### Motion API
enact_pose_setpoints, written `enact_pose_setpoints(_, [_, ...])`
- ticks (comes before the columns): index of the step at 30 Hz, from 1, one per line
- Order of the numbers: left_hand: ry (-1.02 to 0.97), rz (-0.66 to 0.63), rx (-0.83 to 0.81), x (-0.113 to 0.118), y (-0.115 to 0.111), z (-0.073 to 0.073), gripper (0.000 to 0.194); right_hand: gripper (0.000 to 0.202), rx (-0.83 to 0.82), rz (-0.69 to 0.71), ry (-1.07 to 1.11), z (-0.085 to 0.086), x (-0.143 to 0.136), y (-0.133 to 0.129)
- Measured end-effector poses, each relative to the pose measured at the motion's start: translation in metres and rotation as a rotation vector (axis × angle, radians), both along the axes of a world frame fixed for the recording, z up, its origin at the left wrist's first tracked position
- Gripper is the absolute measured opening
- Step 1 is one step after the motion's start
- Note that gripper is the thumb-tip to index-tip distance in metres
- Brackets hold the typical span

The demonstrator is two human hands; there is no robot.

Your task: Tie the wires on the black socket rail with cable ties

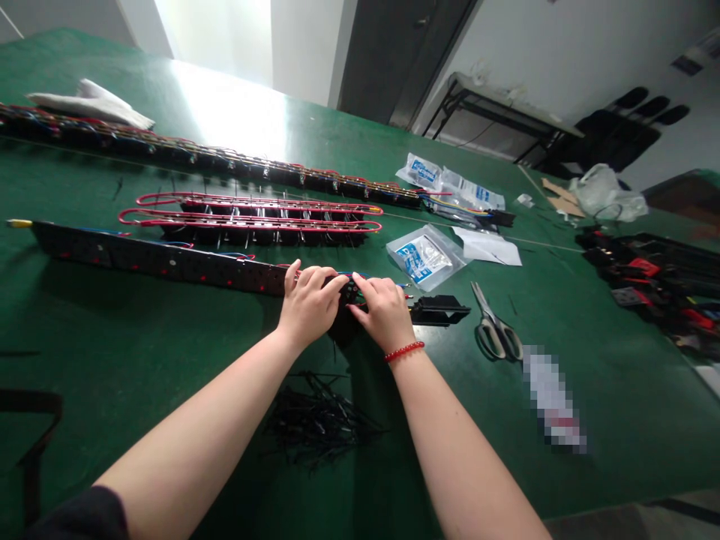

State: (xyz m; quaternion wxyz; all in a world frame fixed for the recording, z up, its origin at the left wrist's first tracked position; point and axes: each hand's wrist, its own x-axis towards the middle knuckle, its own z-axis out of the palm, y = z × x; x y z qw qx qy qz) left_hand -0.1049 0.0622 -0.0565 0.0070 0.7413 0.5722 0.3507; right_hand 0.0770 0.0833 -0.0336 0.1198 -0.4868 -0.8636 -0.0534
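A long black strip with wires along its upper edge [169,262] lies slantwise before me, a yellow connector [19,223] at its far left end. My left hand [312,304] is closed over the strip near its right end, fingers on the top edge. Close beside it, my right hand [382,311] pinches the strip's end, thumb and forefinger by a small black part with holes [349,289]. What lies under the fingertips is partly hidden. Just right of my right hand is a black plastic bracket [442,309]. Below my hands lies a pile of black cable ties [320,420].
Behind the strip lie red looped cables on black pieces [264,221] and a longer wired bundle [241,165]. Scissors [495,330], plastic packets [426,256] and white paper [488,246] are to the right. Black and red parts [646,277] crowd the right edge.
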Motion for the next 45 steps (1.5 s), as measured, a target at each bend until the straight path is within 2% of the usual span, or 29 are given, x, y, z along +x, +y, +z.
enact_pose_setpoints(4, [-0.002,-0.024,-0.028,0.000,-0.001,0.000,0.036,0.054,0.069,0.015,0.025,-0.002,-0.001,0.001])
enact_pose_setpoints(12, [0.015,-0.038,-0.051,0.000,-0.001,0.000,0.042,0.051,0.096,0.021,0.042,-0.003,0.000,0.000])
enact_pose_setpoints(21, [-0.017,-0.053,-0.070,0.001,0.000,-0.001,0.045,0.051,0.116,0.117,0.109,-0.014,-0.001,-0.003])
enact_pose_setpoints(29, [-0.035,-0.068,-0.094,0.000,0.000,0.004,0.048,0.054,0.032,0.187,0.197,-0.007,0.001,0.005])
enact_pose_setpoints(33, [-0.008,-0.075,-0.104,0.000,-0.001,0.004,0.053,0.049,-0.001,0.210,0.288,-0.010,0.002,0.007])
enact_pose_setpoints(39, [0.081,-0.105,-0.097,-0.002,-0.002,0.002,0.065,0.056,0.019,0.205,0.313,-0.014,0.003,0.001])
enact_pose_setpoints(45, [0.121,-0.081,-0.070,-0.003,-0.002,0.000,0.062,0.053,-0.008,0.179,0.376,-0.014,-0.002,-0.009])
